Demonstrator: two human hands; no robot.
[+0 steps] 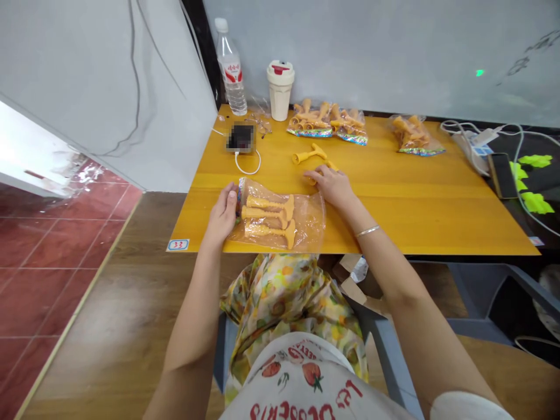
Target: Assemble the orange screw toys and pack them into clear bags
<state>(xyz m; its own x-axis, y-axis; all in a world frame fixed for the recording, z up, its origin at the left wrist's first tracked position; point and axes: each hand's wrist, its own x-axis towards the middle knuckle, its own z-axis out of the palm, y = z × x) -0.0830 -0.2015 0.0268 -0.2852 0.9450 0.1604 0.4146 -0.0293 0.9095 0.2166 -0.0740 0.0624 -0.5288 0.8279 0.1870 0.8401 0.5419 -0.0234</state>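
Head view: the left grip [222, 216], pressed together on the edge of a clear bag [308, 224], is nearer the bag's flared orange sticks [266, 204], whose long axes run left-right, while the loosely spread right grip [331, 186] rests on an orange piece [330, 165] upper right on the bench [415, 216].

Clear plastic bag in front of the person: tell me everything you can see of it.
A clear, crinkled plastic bag lies flat near the front edge of a yellow wood-grain table. Inside are three orange, rubbery-looking sticks, side by side, each with a flared disc at one end. A strip with colourful print runs along the bag's left end, where the left hand touches it. Whether the bag is sealed cannot be told.
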